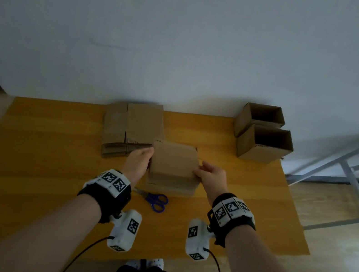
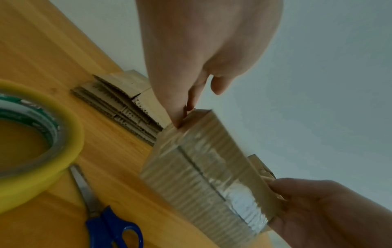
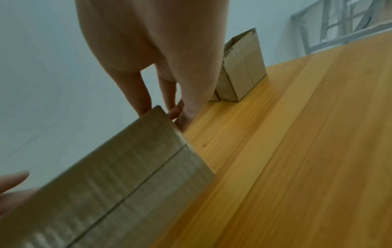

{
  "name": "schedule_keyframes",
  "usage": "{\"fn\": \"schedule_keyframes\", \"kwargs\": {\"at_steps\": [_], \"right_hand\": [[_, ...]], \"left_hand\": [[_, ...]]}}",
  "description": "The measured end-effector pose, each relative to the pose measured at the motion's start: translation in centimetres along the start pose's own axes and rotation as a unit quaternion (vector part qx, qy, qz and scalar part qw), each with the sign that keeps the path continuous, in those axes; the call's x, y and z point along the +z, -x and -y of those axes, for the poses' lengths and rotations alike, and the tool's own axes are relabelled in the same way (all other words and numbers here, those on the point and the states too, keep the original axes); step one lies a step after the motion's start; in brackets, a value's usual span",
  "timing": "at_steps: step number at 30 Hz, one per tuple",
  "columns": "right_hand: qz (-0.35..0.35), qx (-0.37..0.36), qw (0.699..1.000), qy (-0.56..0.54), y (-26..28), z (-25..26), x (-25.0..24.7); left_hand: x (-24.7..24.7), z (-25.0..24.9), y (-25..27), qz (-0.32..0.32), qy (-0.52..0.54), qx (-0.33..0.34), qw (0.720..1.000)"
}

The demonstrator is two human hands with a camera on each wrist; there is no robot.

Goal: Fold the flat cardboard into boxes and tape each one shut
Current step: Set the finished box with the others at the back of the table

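The box (image 1: pixel 172 168) sits near the middle of the worktop (image 1: pixel 49 161), held between both hands, its taped face toward the wrist cameras, clear tape over the centre seam. The left hand (image 1: pixel 137 163) grips the box's nine o'clock side with curled fingers (image 2: pixel 186 107) pinching its far corner. The right hand (image 1: pixel 211 174) grips the three o'clock side, fingers (image 3: pixel 144 100) hooked over the far edge.

Both grips sit at the far corners, so the box could twist or slip if it is turned quickly. The tape looks wrinkled toward one end, though blur makes that uncertain; a loose end could lift and let the flaps spring apart. The scissors (image 1: pixel 155 200) lie at six o'clock just beside the box, and the tape roll (image 2: pixel 31 142) near the left wrist; setting the box down on either would tilt it. The flat cardboard stack (image 1: pixel 129 127) lies at eleven o'clock, two open boxes (image 1: pixel 262 136) at one o'clock.
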State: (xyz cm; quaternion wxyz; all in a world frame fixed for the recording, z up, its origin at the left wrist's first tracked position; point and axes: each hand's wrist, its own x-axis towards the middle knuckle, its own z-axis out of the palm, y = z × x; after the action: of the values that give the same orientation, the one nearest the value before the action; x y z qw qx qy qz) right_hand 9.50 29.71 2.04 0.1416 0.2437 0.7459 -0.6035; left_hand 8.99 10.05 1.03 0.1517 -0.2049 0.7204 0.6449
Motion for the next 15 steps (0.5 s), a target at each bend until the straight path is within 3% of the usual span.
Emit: {"fn": "schedule_keyframes", "kwargs": {"at_steps": [8,15], "right_hand": [[-0.041,-0.026,0.999,0.002,2.1,-1.4,-1.7],[-0.058,-0.005,0.993,-0.105,1.6,-1.5,-3.0]], "left_hand": [[1.3,-0.4,-0.4,0.032,0.007,0.028,0.999],[3.2,-1.9,-0.6,0.061,0.001,0.031,0.998]]}}
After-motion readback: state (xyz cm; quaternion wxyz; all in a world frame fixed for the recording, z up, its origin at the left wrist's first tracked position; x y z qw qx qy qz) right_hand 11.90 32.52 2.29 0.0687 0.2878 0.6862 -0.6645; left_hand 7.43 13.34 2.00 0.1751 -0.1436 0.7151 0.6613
